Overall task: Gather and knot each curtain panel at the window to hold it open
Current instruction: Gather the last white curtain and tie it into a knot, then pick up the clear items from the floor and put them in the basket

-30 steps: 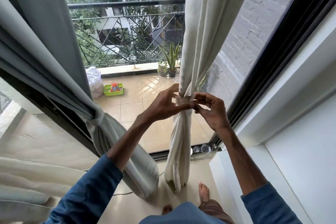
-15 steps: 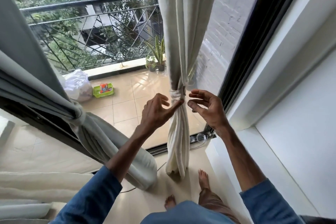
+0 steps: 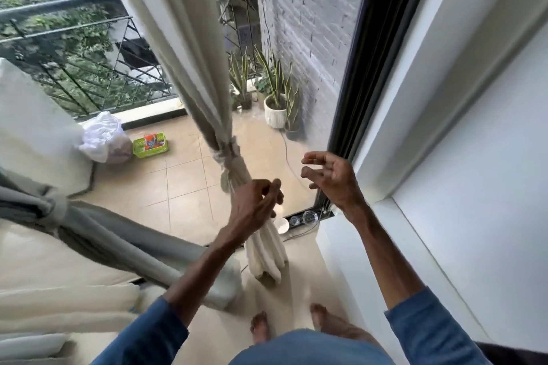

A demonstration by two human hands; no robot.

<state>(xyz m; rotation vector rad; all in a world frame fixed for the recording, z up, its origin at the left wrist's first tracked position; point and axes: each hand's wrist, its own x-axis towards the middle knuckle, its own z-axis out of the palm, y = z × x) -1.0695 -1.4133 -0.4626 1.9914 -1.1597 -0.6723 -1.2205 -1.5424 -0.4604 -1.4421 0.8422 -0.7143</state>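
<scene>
Found the cream curtain panel (image 3: 189,38) hanging near the middle of the window, cinched in a knot (image 3: 226,154), its tail dropping behind the left hand (image 3: 255,201) to the floor. Saw that hand's fingers loosely curled and gripping nothing plainly; could not tell whether they touched the tail. Saw the right hand (image 3: 332,178) apart from the cloth, fingers spread and bent, holding nothing, just beside the black window frame (image 3: 364,68). Noted open glass between knot and frame. Noted floor room around the bare feet (image 3: 260,326), hemmed on the right by a white ledge (image 3: 332,249) and on the left by the grey curtain panel (image 3: 112,243). Counted two panels, both knotted; two hands; two feet. Counted outside at least three potted plants (image 3: 275,109), one green basket (image 3: 150,144) and one white bag (image 3: 103,142). Counted two clear glasses (image 3: 310,218) beside one small white bowl (image 3: 281,225) at the frame's foot.
</scene>
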